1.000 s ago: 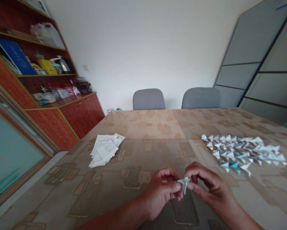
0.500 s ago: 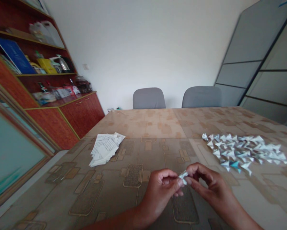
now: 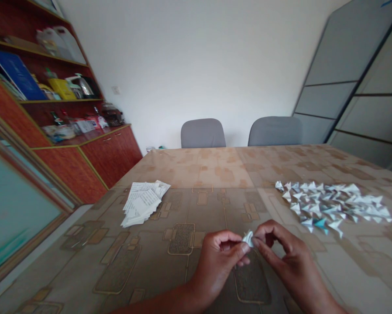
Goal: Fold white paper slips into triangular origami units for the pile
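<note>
A small folded paper piece (image 3: 247, 238), pale with faint print, is held up between my two hands above the near part of the table. My left hand (image 3: 219, 257) pinches its left side between thumb and forefinger. On the right edge, the thumb and forefinger of my right hand (image 3: 283, 250) are closed on it too. Several similar folded paper pieces (image 3: 333, 203) stand in rows on the right of the table, one of them teal. To the left lies a loose stack of printed paper slips (image 3: 142, 203).
The table (image 3: 215, 168) has a patterned brown cover. Two grey chairs (image 3: 203, 133) stand at its far edge, against a white wall. A red wooden cabinet (image 3: 111, 150) with shelves is at the left, and grey panelled doors (image 3: 330, 69) are at the right.
The folded paper has been turned more upright between my fingers, and its top now shows. My right fingertips have shifted slightly along its right edge. The stack and the rows are unchanged.
</note>
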Demonstrator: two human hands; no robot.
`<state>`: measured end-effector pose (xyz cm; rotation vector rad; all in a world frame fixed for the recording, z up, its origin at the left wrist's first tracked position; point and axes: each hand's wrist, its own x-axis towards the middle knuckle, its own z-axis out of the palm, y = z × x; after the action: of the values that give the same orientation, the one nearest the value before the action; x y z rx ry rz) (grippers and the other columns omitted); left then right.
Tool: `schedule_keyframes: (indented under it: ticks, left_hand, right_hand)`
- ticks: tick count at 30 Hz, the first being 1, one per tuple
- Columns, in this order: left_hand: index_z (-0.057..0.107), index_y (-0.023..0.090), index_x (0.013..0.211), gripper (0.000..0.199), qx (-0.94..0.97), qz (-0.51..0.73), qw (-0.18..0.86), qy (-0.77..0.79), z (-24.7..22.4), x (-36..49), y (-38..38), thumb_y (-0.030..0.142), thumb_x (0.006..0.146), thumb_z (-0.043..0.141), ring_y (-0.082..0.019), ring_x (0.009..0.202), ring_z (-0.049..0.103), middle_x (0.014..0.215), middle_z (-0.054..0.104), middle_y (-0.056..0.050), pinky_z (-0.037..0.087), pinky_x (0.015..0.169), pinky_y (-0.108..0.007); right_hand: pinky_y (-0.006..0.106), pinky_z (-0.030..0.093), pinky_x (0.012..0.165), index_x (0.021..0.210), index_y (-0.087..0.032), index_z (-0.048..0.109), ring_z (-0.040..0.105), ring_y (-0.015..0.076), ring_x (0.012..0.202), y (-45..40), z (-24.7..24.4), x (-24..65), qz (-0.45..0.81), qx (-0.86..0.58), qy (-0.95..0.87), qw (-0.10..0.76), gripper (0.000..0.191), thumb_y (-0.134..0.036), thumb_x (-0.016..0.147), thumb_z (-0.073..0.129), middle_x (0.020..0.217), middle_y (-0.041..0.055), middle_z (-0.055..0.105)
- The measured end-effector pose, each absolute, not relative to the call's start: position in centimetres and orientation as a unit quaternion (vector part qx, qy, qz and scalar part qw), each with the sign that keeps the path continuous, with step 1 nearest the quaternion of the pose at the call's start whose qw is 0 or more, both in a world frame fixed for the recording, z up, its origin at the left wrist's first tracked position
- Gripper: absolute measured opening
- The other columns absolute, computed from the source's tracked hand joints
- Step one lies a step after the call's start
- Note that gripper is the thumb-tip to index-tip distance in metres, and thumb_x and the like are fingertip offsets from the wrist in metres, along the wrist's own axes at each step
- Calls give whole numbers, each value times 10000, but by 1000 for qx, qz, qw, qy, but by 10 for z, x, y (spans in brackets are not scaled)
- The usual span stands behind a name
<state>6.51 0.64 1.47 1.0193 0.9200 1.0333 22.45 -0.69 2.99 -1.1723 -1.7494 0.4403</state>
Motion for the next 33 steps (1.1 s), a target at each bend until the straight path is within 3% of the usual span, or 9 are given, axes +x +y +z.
schedule_keyframes:
  ticks: [6, 10, 14, 17, 21, 28, 33]
  left_hand:
    - [668, 142, 664, 206, 477, 498, 593, 417, 2, 68, 7, 322, 654, 768, -129, 494, 620, 586, 657, -22, 478, 497, -219]
    - [692, 148, 659, 82, 569, 522, 480, 416, 0, 65, 7, 210, 713, 696, -137, 529, 617, 598, 669, -33, 466, 516, -218]
    - [709, 149, 653, 104, 663, 528, 350, 399, 5, 61, 7, 120, 743, 666, -134, 551, 602, 602, 676, -35, 437, 545, -213]
    - [710, 147, 660, 119, 685, 536, 317, 378, 9, 60, 8, 96, 753, 656, -128, 560, 601, 616, 680, -34, 436, 560, -207]
    - [708, 151, 651, 113, 670, 539, 334, 387, 9, 62, 7, 88, 730, 657, -125, 548, 594, 596, 674, -25, 437, 551, -201]
    - [692, 158, 638, 79, 552, 511, 509, 419, 7, 67, 3, 186, 712, 701, -141, 531, 625, 593, 683, -31, 481, 519, -211]
    - [681, 156, 620, 91, 512, 517, 544, 418, 6, 70, 2, 204, 680, 730, -147, 533, 643, 579, 675, -28, 510, 530, -221]
  right_hand:
    - [260, 420, 565, 747, -222, 632, 563, 172, 652, -10, 32, 222, 146, -477, -734, 460, 134, -174, 854, 567, 700, 9, 637]
    - [264, 443, 561, 748, -217, 664, 567, 173, 621, -10, 29, 220, 187, -493, -713, 462, 137, -234, 849, 573, 673, 14, 638]
    - [254, 460, 520, 735, -202, 677, 571, 165, 565, -7, 23, 217, 257, -506, -663, 488, 138, -307, 803, 619, 633, 12, 631]
    - [248, 456, 501, 690, -196, 656, 561, 161, 539, -4, 21, 215, 290, -515, -637, 495, 172, -341, 780, 631, 594, 4, 609]
    - [243, 450, 513, 647, -200, 618, 542, 153, 538, -5, 25, 212, 290, -514, -627, 509, 188, -335, 778, 623, 575, -4, 593]
    - [248, 466, 544, 642, -206, 578, 554, 158, 575, -7, 33, 207, 316, -490, -628, 515, 197, -312, 806, 598, 597, -1, 581]
    - [247, 483, 547, 654, -207, 565, 576, 156, 578, -5, 29, 207, 337, -469, -618, 534, 174, -293, 797, 614, 618, -4, 583]
